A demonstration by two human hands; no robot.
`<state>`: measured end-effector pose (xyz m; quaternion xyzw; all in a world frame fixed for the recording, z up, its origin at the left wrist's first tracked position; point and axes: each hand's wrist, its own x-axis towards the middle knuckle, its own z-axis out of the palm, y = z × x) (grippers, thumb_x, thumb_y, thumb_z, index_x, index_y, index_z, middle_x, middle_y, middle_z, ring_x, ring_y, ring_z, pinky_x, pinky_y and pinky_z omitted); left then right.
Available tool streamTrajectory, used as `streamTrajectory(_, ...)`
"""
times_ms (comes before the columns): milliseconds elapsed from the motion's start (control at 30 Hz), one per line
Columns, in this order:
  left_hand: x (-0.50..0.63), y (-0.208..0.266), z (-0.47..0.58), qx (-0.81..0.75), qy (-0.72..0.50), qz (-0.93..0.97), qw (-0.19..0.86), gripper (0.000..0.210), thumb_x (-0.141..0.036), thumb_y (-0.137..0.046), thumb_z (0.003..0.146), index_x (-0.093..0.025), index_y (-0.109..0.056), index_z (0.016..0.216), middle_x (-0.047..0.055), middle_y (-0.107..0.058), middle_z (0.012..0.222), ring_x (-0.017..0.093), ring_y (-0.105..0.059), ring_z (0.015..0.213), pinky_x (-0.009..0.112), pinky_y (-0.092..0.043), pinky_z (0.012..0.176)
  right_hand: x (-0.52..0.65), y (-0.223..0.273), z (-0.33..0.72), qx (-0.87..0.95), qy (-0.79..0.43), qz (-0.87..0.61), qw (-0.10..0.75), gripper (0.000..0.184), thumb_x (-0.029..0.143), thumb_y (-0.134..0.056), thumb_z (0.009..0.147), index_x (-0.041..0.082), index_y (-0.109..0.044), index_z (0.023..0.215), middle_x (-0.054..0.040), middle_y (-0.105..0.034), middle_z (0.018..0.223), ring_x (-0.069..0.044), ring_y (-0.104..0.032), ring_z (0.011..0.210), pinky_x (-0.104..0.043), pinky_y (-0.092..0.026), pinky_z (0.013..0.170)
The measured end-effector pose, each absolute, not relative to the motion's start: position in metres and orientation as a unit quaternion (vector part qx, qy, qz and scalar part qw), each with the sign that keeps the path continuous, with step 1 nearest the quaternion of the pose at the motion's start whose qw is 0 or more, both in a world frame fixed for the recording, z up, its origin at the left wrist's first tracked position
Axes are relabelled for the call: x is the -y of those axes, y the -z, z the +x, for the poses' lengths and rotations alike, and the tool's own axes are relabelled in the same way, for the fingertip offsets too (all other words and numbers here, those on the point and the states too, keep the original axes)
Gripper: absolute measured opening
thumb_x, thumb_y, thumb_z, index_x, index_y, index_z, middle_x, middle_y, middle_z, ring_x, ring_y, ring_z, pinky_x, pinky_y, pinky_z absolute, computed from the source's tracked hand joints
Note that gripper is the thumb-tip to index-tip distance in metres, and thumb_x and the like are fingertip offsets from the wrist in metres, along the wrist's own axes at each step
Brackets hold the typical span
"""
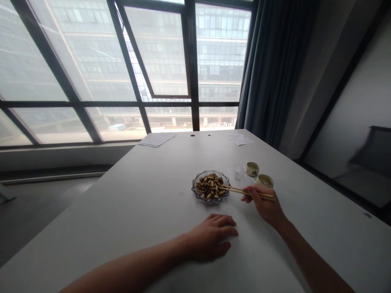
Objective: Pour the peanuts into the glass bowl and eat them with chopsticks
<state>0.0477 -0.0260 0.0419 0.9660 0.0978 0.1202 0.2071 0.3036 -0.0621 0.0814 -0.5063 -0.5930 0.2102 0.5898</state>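
A pair of wooden chopsticks (pixel 236 190) is gripped in my right hand (pixel 265 203), their tips at the right side of a heap of nuts (pixel 209 187), which look like peanuts mixed with darker pieces. The heap fills a clear glass dish with a scalloped rim (pixel 195 194). Whether the tips pinch a nut is too small to tell. My left hand (pixel 214 236) rests palm down on the white table (pixel 146 203), just in front of the dish, fingers stretched out and holding nothing.
Two small cream cups, one with a dark character (pixel 252 169) and another (pixel 265 180) nearer my right hand, stand right of the dish. Beside them is a clear plastic container (pixel 238 171). Papers (pixel 157 140) lie at the far left, more sheets (pixel 240 139) at the far right.
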Motion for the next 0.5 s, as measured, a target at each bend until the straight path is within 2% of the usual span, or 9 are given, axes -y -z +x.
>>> streamTrajectory(233, 0.027, -0.042, 0.048, -0.098, -0.125, 0.966, 0.202, 0.043, -0.028, -0.067, 0.096, -0.029, -0.061, 0.139, 0.009, -0.06, 0.147, 0.031, -0.057, 0.139, 0.044, -0.039, 0.122, 0.057, -0.076, 0.291, 0.598, -0.255, -0.454, 0.609, 0.043, 0.058, -0.066, 0.1, 0.018, -0.08, 0.091, -0.0092, -0.081, 0.079, -0.022, -0.077, 0.065, -0.033, -0.065, 0.061)
streamTrajectory(500, 0.027, -0.039, 0.048, -0.1, -0.129, 0.966, 0.202, 0.044, -0.028, -0.067, 0.096, -0.03, -0.061, 0.139, 0.008, -0.061, 0.147, 0.031, -0.059, 0.136, 0.044, -0.038, 0.122, 0.05, -0.064, 0.273, 0.562, -0.339, -0.439, 0.613, 0.047, 0.064, -0.073, 0.093, 0.018, -0.081, 0.09, -0.0104, -0.083, 0.084, -0.028, -0.084, 0.078, -0.033, -0.07, 0.064)
